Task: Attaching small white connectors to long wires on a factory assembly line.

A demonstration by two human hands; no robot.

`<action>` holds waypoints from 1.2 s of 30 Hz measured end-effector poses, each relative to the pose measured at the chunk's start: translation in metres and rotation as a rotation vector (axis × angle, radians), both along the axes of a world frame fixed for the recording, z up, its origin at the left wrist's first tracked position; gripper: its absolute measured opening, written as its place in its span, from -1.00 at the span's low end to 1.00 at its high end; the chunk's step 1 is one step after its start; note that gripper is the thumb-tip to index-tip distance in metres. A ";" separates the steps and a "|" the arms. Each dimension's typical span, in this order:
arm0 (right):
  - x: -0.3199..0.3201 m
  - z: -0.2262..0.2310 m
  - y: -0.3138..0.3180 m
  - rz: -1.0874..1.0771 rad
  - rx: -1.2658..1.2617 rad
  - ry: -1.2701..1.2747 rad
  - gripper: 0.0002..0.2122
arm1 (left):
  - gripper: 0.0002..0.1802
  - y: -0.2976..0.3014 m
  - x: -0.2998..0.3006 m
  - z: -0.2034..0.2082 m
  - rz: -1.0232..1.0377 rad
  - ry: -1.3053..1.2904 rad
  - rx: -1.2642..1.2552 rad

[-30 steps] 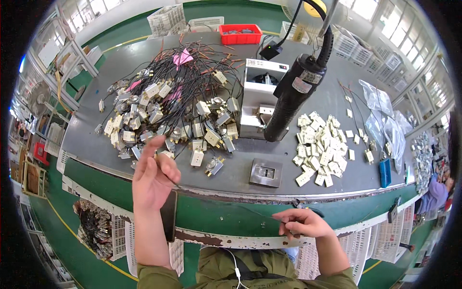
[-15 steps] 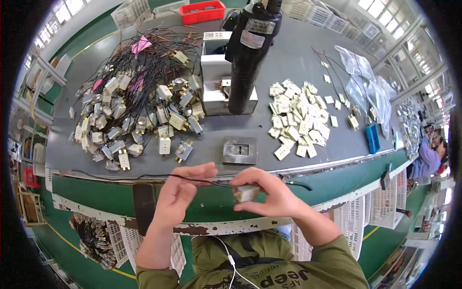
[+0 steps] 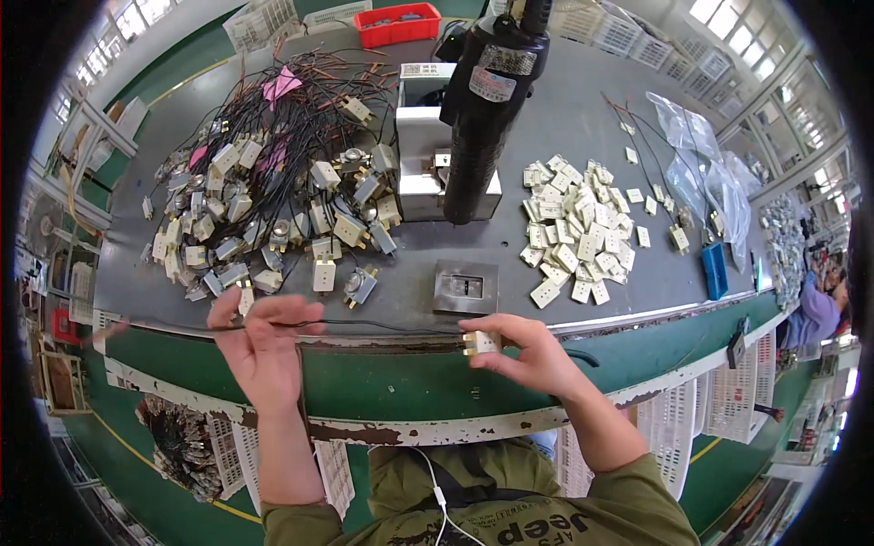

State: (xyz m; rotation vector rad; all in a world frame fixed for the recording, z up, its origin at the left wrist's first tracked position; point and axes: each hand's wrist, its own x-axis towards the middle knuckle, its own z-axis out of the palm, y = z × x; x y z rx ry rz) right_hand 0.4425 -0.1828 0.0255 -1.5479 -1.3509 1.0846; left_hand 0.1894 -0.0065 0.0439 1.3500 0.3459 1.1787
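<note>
My right hand [image 3: 533,353] pinches a small cream block with brass terminals [image 3: 482,344] between thumb and fingers, above the table's front edge. A thin black wire [image 3: 387,324] runs leftward from the block, with a coppery end at far left. My left hand [image 3: 261,350], slightly blurred, has its fingers loosely curled on that wire. Just beyond the right hand lies a grey metal fixture [image 3: 466,288] with a recessed slot. Behind the left hand spreads a heap of similar cream-and-grey blocks [image 3: 232,205] with black wires.
A white machine [image 3: 411,136] with a thick black cylinder [image 3: 482,127] stands mid-table. To its right lie a pile of cream plates [image 3: 578,227], a blue holder [image 3: 715,271] and clear plastic bags [image 3: 719,191]. A red bin [image 3: 398,25] sits at the back.
My left hand has moved left along the wire, away from my right hand. My right hand has turned the block so its brass terminals and cream face show, and moved slightly right.
</note>
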 end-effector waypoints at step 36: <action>-0.041 0.026 0.010 -0.064 0.264 -0.192 -0.61 | -0.55 -0.052 0.029 -0.008 -0.268 0.572 0.251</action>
